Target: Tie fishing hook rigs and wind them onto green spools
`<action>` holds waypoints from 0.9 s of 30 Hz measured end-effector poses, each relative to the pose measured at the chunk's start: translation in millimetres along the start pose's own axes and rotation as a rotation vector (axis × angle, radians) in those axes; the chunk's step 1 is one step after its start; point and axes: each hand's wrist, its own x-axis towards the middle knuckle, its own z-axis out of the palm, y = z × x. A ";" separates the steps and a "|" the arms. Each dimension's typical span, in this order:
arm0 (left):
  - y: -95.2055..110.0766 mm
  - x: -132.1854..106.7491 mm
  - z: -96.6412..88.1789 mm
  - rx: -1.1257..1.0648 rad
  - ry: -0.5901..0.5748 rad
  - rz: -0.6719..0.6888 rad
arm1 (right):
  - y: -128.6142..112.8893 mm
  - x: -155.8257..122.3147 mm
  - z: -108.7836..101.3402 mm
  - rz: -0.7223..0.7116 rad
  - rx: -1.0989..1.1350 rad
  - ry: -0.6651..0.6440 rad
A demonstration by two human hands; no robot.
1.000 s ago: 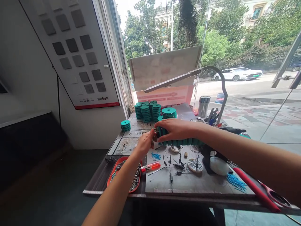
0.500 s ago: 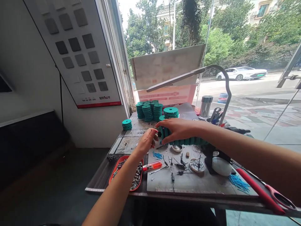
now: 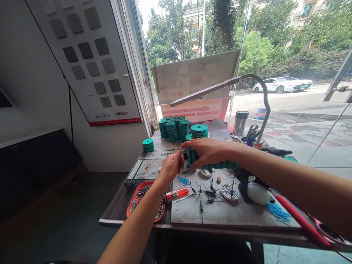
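Note:
A row of green foam line spools (image 3: 224, 164) lies on its side above the work board, with a dark knob at its left end. My right hand (image 3: 205, 150) reaches over that left end, fingers curled round the end spools. Close by, my left hand (image 3: 172, 165) is closed in a pinch beside the knob; what its fingertips hold is too small to make out. Behind my right hand stands a stack of green spools (image 3: 199, 129). My right hand and forearm hide part of the row.
More spool stacks (image 3: 172, 130) stand at the back. On the left is a red tray (image 3: 128, 212) of small metal parts. An orange-handled tool (image 3: 178, 193), a white dish of beads (image 3: 230, 192), blue tubes (image 3: 278, 212) and red-handled scissors (image 3: 327, 231) lie in front. A lamp arm (image 3: 206, 91) arches overhead.
My left hand's fingertips have shifted slightly up by the knob. My right hand stays on the end spools, its fingers barely moved. The view has drifted a little.

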 end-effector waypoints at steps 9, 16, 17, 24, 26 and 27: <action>11.0 -7.0 -5.9 -0.042 -0.166 -0.008 | 4.3 0.8 2.1 -0.020 0.022 0.016; 7.5 -7.0 -8.0 -0.068 -0.166 0.001 | 0.5 -0.6 0.9 -0.018 0.023 0.006; 8.0 -6.8 -7.5 -0.073 -0.157 0.019 | -0.3 -0.6 0.5 -0.019 0.023 0.007; 3.8 -2.5 2.2 0.047 -0.041 0.053 | 1.5 -0.8 1.4 -0.018 0.016 0.018; -0.8 -0.8 6.8 0.087 0.024 0.045 | 2.2 -0.3 2.2 -0.016 0.010 0.020; -2.9 0.0 8.8 0.104 0.051 0.037 | 2.2 0.1 2.5 -0.018 0.006 0.021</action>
